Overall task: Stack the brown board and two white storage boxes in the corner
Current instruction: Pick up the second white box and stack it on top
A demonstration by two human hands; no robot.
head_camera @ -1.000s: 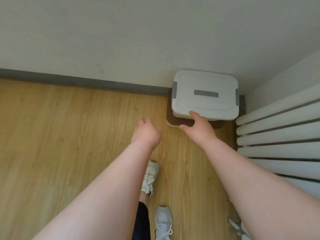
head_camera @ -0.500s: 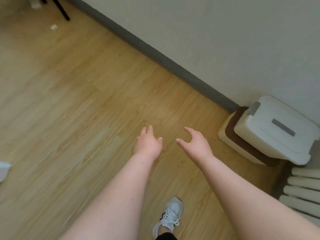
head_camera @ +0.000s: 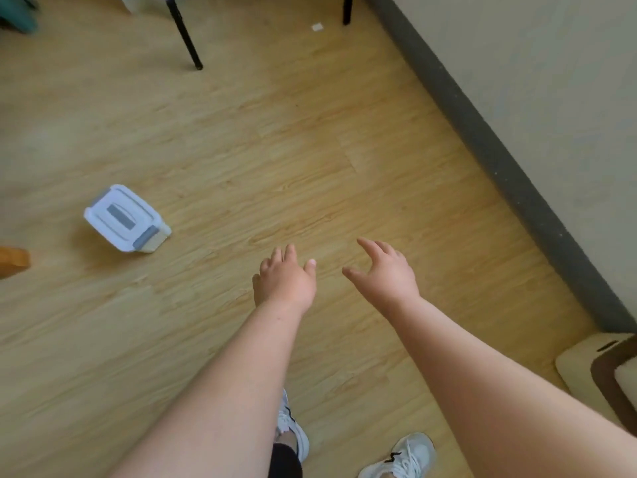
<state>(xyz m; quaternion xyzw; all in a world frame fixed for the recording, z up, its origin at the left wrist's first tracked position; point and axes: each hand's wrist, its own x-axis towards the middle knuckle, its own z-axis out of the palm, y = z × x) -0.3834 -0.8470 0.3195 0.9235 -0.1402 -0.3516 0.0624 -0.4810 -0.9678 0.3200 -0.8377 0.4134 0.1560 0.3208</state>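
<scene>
Both grips empty, left hand (head_camera: 286, 282) loosely curled, right hand (head_camera: 386, 274) fingers spread, forearms outstretched over wooden floor (head_camera: 241, 150)

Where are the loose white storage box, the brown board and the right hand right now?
white storage box (head_camera: 121, 218): head view, on its lid beside the grey handle strip.
brown board (head_camera: 601, 377): head view, on its dark exposed edge at the lower right.
right hand (head_camera: 387, 276): head view, on the back of the hand.
</scene>
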